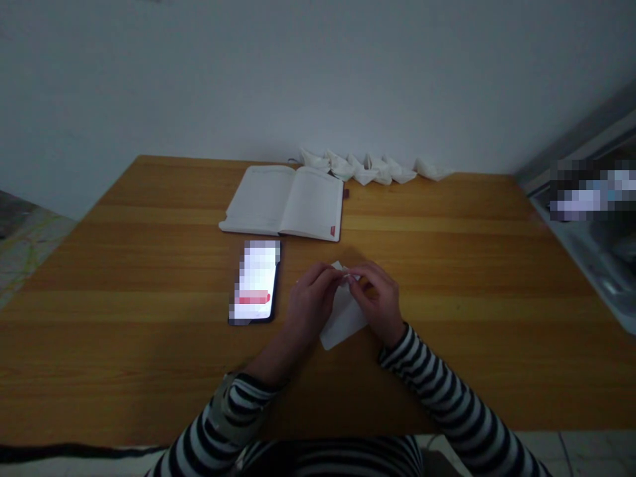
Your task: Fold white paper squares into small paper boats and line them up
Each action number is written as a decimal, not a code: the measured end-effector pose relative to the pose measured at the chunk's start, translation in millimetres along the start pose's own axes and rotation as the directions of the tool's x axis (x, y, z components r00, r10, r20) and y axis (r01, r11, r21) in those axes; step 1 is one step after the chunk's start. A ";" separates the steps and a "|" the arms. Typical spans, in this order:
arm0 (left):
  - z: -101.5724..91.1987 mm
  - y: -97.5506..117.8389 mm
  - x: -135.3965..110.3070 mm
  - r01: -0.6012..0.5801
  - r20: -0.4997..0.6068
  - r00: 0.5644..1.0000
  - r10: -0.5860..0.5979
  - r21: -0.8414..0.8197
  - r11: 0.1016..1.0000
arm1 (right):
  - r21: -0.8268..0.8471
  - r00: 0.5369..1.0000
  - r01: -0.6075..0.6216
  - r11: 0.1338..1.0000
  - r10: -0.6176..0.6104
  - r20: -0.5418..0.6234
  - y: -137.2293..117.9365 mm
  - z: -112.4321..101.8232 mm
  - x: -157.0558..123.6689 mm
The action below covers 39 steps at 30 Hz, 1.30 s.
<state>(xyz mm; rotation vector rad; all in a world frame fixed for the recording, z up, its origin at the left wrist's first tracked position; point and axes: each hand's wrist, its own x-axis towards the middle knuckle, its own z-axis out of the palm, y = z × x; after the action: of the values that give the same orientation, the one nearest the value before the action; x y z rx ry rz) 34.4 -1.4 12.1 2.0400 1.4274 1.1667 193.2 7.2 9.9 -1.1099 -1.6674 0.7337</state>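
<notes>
A white sheet of paper [342, 321] lies partly folded on the wooden table [447, 265] in front of me. My left hand [311, 298] pinches its upper edge from the left. My right hand [380, 295] pinches the same edge from the right, fingertips nearly meeting the left ones. Both hands are closed on the paper, which stays low over the table. Both my sleeves are black-and-white striped.
A lit phone [256, 281] lies just left of my left hand. An open notebook [285, 201] rests further back. Several folded white paper shapes [370, 169] line the table's far edge by the wall. A grey sill or ledge [586, 245] runs along the right.
</notes>
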 end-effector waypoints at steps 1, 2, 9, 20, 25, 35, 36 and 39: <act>-0.1 1.0 -0.2 0.004 -0.008 1.000 -0.004 -0.027 1.000 | 0.018 1.000 0.001 1.000 -0.001 -0.013 0.0 0.7 -0.4; -0.2 2.0 -0.4 0.011 -0.023 1.000 -0.013 -0.064 0.998 | 0.037 1.000 0.004 0.999 -0.003 -0.031 -0.1 1.3 -1.0; -3.0 7.8 1.9 0.081 -0.111 0.988 -0.110 -0.236 0.968 | 0.131 0.987 0.034 0.991 -0.012 -0.163 -1.1 2.6 -1.9; -5.2 2.0 6.4 0.242 0.065 0.970 -0.234 -0.228 0.943 | 0.079 0.997 0.012 0.997 -0.007 -0.072 -2.1 -1.8 0.8; -4.9 -0.7 4.5 0.220 0.072 0.975 -0.212 -0.141 0.965 | 0.024 0.998 0.038 0.999 -0.037 -0.044 -4.0 -2.2 0.2; -3.6 -2.7 5.8 0.479 0.129 0.876 -0.465 -0.353 0.804 | -0.055 0.990 0.056 0.997 -0.062 -0.130 -7.3 2.1 -0.8; -4.0 -4.7 6.6 0.512 0.166 0.857 -0.487 -0.378 0.772 | -0.055 0.990 0.052 0.997 -0.059 -0.131 -7.3 3.1 -0.7; -5.7 -10.8 10.3 0.587 0.295 0.808 -0.510 -0.476 0.655 | -0.028 0.990 0.014 1.000 -0.018 -0.143 -5.5 6.7 -0.6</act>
<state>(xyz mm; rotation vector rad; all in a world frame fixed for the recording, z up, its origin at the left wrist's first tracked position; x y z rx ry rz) 24.9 11.5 12.0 1.1366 1.3055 0.9838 185.1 4.6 12.0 -1.1404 -1.5666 0.6079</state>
